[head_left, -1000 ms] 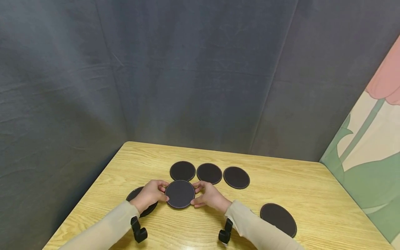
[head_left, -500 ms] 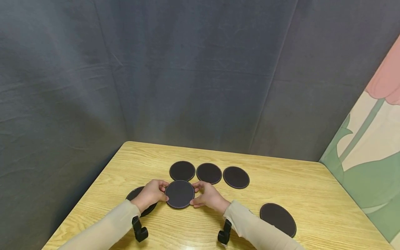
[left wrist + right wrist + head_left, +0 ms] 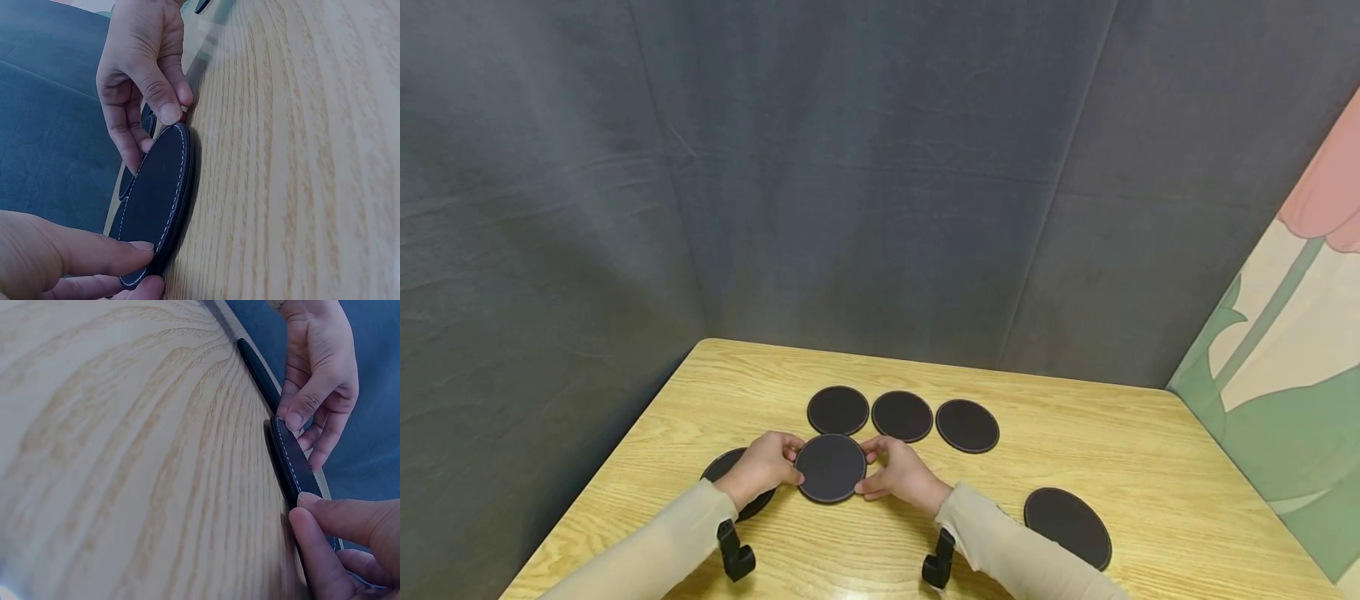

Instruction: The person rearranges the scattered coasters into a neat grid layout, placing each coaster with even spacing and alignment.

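A round black coaster (image 3: 831, 468) with pale stitching round its rim is held between both hands near the table's middle. My left hand (image 3: 763, 468) pinches its left edge between thumb and fingers. On the opposite edge, my right hand (image 3: 901, 475) grips with thumb and fingertips. In the left wrist view the coaster (image 3: 156, 187) lies low over the wood, its side edge looking thick; whether it is one layer or more I cannot tell. Just behind it sits another black coaster (image 3: 838, 410), close to its far rim.
Two more coasters, a middle one (image 3: 902, 416) and a right one (image 3: 967, 426), continue the back row. One coaster (image 3: 722, 462) is partly hidden under my left wrist. Another (image 3: 1067, 527) lies by my right forearm. Grey curtain (image 3: 880, 183) hangs behind the wooden table (image 3: 1187, 467).
The held coaster has shifted very slightly toward me and to the left, both hands keeping their grip. The other coasters stay where they were.
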A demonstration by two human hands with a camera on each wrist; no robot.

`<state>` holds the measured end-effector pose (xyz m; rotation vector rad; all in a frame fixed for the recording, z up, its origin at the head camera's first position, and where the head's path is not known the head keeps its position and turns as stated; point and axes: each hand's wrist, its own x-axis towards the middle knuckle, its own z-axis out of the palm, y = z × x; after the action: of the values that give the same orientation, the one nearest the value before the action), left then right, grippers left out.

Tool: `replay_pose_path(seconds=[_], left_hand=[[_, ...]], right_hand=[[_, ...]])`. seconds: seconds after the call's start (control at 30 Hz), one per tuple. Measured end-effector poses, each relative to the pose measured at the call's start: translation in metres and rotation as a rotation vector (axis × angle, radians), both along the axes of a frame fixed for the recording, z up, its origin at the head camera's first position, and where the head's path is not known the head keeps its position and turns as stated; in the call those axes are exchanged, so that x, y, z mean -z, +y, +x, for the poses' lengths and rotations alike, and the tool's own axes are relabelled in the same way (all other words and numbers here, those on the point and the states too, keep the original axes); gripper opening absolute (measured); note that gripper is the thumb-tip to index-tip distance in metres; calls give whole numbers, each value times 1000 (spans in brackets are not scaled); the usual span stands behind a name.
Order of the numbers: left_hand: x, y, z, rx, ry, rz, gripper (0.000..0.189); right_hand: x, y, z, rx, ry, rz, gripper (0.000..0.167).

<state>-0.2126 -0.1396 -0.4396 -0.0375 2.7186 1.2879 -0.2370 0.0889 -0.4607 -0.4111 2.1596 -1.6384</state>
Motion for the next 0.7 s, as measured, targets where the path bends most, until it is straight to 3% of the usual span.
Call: replay_pose_path(seconds=[0.7], left_hand=[[-6, 2, -1, 25, -30, -44, 51]], right_hand=[[-3, -3, 2, -4, -6, 61, 56]])
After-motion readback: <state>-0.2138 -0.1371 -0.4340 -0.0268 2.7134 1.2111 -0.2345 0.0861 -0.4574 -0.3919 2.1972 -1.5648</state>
